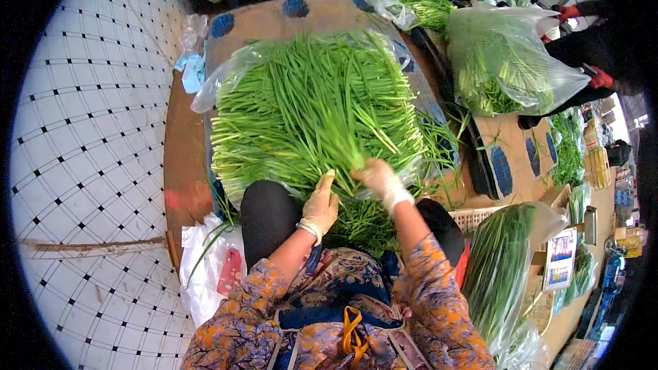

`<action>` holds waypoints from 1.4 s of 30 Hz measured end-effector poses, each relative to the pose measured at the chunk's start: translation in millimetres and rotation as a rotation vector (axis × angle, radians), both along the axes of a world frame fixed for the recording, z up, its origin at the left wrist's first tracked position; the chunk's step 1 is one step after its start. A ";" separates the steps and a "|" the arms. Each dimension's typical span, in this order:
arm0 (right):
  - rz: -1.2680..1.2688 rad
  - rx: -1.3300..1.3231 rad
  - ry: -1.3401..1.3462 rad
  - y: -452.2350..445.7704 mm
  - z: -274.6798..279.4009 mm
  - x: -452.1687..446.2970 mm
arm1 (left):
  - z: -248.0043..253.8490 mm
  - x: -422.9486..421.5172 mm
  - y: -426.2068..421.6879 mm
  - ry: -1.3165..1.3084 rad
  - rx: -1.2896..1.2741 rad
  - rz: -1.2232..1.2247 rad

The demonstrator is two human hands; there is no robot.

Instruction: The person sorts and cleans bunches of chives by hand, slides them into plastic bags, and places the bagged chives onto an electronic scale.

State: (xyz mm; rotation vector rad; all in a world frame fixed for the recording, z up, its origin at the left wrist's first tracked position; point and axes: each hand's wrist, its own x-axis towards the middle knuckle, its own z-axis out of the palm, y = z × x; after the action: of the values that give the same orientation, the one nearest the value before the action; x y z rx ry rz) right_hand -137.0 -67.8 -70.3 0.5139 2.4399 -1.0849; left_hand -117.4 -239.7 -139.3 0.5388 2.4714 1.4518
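A broad heap of green chives (308, 103) lies in front of me on clear plastic, pale stem ends along its sides. My right hand (379, 179), in a pale glove and slightly blurred, is closed around the pale ends of a small bunch of chives (339, 138). The bunch fans away over the heap, its leaves smeared by motion. Beside it at the heap's near edge, my left hand (321, 207), gloved too, has its fingers pressed together; what they hold, if anything, is hidden. More loose chives (363, 226) lie between my knees, below the hands.
At right, another person's red-gloved hands (600, 78) hold a clear bag of greens (507, 62). A tall bag of long chives (499, 253) stands near a plastic crate (473, 218). At left are a white plastic bag (205, 267), a red phone-like object (232, 270) and a tiled surface (96, 130).
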 end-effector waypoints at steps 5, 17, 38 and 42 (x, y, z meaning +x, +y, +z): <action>-0.121 -0.218 0.021 42.6 -17.7 -4.5 | 17.1 -4.5 7.5 0.222 -0.002 -0.020; -0.397 -0.515 0.449 39.5 110.2 21.4 | -6.2 -50.9 30.1 -0.852 0.645 0.020; -0.471 -0.423 0.250 -12.8 -3.9 117.2 | 29.7 50.5 -2.2 -1.349 1.081 0.014; -0.526 -0.601 0.176 -29.3 -50.7 106.5 | 12.6 64.3 -2.1 -1.310 1.123 -0.085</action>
State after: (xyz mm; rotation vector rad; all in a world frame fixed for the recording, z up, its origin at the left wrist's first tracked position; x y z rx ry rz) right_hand -30.6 -97.1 -120.9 0.8998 1.9894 -2.0548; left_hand -53.2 -241.8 -126.8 -0.1918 0.5620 2.0413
